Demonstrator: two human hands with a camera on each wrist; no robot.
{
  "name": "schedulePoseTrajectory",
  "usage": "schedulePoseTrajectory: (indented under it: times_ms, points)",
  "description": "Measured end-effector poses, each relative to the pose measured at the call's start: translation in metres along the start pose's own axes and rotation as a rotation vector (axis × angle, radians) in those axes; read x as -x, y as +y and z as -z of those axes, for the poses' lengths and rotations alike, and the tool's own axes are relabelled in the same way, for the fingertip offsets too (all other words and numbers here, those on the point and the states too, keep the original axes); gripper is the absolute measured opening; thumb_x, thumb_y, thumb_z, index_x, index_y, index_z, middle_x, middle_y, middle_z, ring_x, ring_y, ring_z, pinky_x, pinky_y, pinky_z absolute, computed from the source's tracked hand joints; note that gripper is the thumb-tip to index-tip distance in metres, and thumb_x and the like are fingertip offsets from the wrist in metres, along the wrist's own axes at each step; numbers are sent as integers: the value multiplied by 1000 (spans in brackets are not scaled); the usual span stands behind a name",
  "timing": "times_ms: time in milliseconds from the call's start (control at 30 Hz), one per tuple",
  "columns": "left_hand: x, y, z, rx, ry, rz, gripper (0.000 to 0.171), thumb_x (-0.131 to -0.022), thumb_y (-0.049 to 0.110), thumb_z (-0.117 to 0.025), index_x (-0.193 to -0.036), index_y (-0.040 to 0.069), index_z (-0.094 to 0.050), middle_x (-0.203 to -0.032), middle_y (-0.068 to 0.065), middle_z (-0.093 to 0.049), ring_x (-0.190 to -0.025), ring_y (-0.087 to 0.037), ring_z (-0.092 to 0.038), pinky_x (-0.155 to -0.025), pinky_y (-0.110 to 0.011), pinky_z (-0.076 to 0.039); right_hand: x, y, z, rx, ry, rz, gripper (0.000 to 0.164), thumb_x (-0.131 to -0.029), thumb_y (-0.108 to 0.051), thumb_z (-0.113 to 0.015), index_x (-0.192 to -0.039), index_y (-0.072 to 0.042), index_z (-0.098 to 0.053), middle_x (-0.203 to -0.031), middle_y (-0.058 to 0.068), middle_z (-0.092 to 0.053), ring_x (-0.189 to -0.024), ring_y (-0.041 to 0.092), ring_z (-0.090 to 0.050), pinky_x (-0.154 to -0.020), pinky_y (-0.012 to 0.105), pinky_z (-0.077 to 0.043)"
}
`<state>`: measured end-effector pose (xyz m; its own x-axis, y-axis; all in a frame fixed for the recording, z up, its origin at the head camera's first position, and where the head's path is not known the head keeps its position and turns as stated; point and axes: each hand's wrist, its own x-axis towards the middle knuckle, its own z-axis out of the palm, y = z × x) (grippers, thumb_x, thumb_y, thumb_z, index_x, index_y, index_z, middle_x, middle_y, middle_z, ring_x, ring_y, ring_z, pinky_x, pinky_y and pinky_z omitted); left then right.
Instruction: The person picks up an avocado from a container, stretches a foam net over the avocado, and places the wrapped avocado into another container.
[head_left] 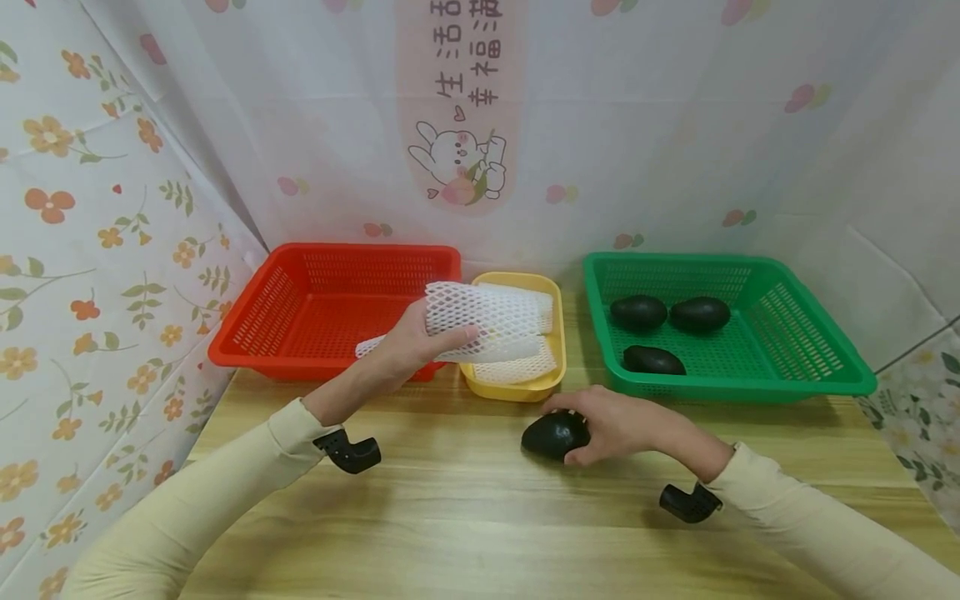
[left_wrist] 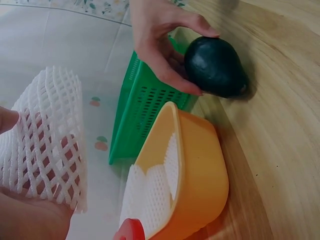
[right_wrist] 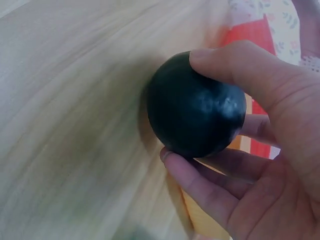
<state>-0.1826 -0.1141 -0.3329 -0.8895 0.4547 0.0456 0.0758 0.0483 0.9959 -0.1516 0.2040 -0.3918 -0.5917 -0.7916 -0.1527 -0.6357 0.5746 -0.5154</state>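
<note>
My left hand holds a white foam net sleeve above the small yellow basket, its thumb lying across the mesh. In the left wrist view the sleeve is a hollow tube with an open end. At the front of the yellow basket, my right hand grips a dark avocado between thumb and fingers, low over the wooden table. The right wrist view shows the avocado end-on, with the thumb on one side and fingertips on the other.
More foam net sleeves lie in the yellow basket. To its left stands a red basket, with a bit of white netting visible near its front right. On the right, a green basket contains three avocados. A printed cloth hangs behind.
</note>
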Motion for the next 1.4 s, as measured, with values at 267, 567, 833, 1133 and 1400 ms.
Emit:
schedulePoseTrajectory:
  times_ms: [267, 567, 833, 1133, 1400]
  points:
    - [0, 0, 1, -18, 1, 1, 49, -96, 14, -71, -139, 5, -49, -126, -12, -64, -108, -31, -63, -91, -39, -55, 7, -1, 15, -36, 47, 6, 56, -85, -30, -83, -132, -11, -61, -106, -9, -65, -78, 13, -56, -67, 28, -49]
    - [0, 0, 2, 1, -8, 3, 50, -96, 13, -70, -139, 5, -48, -127, -14, -63, -109, -33, -63, -90, -41, -55, 18, -9, 41, -76, 136, -17, 57, -86, -26, -83, -136, -11, -59, -116, -1, -65, -91, 14, -62, -73, 34, -58]
    - [0, -2, 2, 7, -19, 3, 50, -96, 13, -70, -139, 6, -47, -127, -14, -63, -109, -32, -63, -91, -40, -55, 25, -5, 65, -163, 212, -61, 58, -87, -29, -84, -137, -13, -59, -120, 1, -63, -96, 17, -64, -81, 34, -58]
    - [0, -5, 2, 34, -46, -12, 51, -95, 10, -71, -140, 5, -47, -127, -14, -63, -110, -32, -63, -92, -41, -54, 28, 6, 76, -289, 310, 7, 59, -90, -16, -80, -143, -9, -55, -128, 8, -60, -107, 22, -65, -89, 36, -55]
    - [1, -5, 1, -21, -50, 4, 56, -94, 16, -74, -142, 9, -45, -129, -10, -62, -112, -31, -60, -94, -39, -53, 24, 9, 82, -434, 366, 24, 60, -92, -7, -76, -147, -12, -53, -134, 9, -60, -113, 26, -64, -91, 36, -54]
